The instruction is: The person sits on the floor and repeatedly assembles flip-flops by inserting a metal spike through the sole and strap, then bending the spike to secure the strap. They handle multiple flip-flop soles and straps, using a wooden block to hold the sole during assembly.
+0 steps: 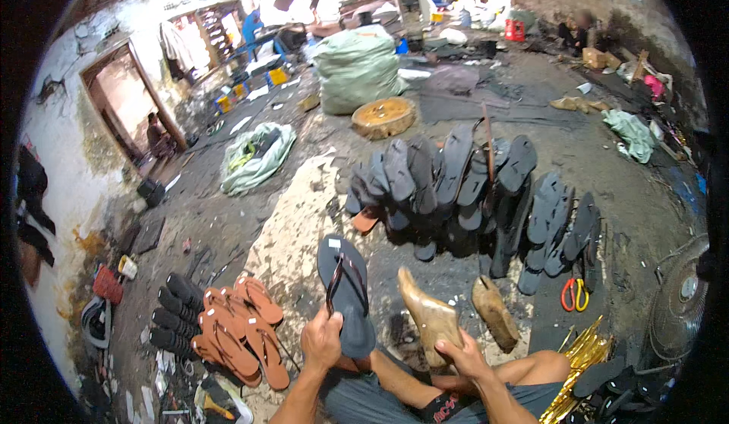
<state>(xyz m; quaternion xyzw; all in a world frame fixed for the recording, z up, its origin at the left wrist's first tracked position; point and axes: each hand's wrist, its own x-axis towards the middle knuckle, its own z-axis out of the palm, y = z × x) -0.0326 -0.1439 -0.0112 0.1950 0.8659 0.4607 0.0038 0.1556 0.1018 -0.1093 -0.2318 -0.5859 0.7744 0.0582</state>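
Note:
My left hand [322, 339] grips a dark grey flip-flop [351, 333] by its edge. The sole stands upright, with a shiny brown strap and a small white sticker near its toe. In my right hand [463, 353] is a yellowish wooden shoe last [427, 310], held at its thick end with the toe pointing up and left. The two things are apart. A second shoe last [493, 314] lies on the floor to the right. Tan flip-flops [235, 325] lie in a group left of my left hand, beside black ones [171, 314].
Ahead stands a long bunch of dark soles [448, 173]. Scissors [575, 293] with red and yellow handles and gold strips [581, 371] lie right, near a fan [683, 299]. Farther off are a round wooden block [383, 118] and a bulging green sack [357, 67]. A person [158, 137] sits by the left doorway.

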